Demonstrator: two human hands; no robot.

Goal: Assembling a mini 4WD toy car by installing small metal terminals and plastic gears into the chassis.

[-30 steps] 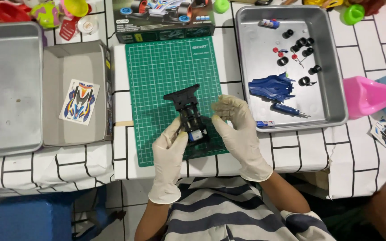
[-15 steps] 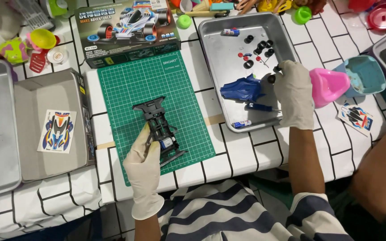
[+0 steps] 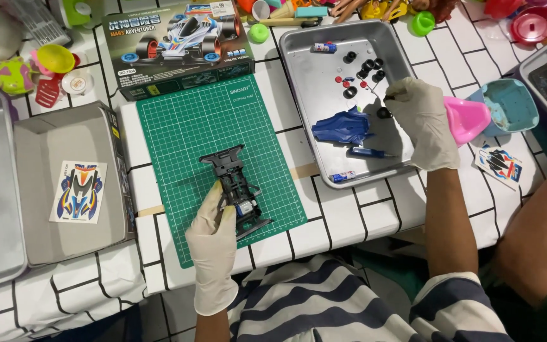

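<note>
Model-car assembly, parts-fetching stage. The left hand [image 3: 213, 244], gloved, steadies the black car chassis [image 3: 235, 199] on the green cutting mat [image 3: 216, 136]; its fingers [image 3: 223, 196] are pressed against the chassis's near side, thumb and forefinger closing on the frame, so the chassis lies directly under and ahead of them. The right hand [image 3: 422, 126], also gloved, reaches into the metal tray [image 3: 311, 76], its fingers [image 3: 400, 98] drawn together in a pinch over a small black wheel [image 3: 383, 113]; whether the wheel is already lifted off the tray floor cannot be told. More black wheels [image 3: 365, 66] lie just beyond these fingers, the blue car body shell [image 3: 343, 126] just to their left, and a small blue screwdriver [image 3: 365, 152] below it. A pink cup [image 3: 466, 120] stands to the right of the hand, outside the tray.

Judged step: selecting a wheel while the chassis is held ready. The next move would call for a secure pinch on the small part and alignment with an axle end, the left hand keeping the chassis steady. A sticker sheet [image 3: 78, 192] lies in the grey box lid [image 3: 39, 136], well apart to the left on the desk [image 3: 343, 215].
</note>
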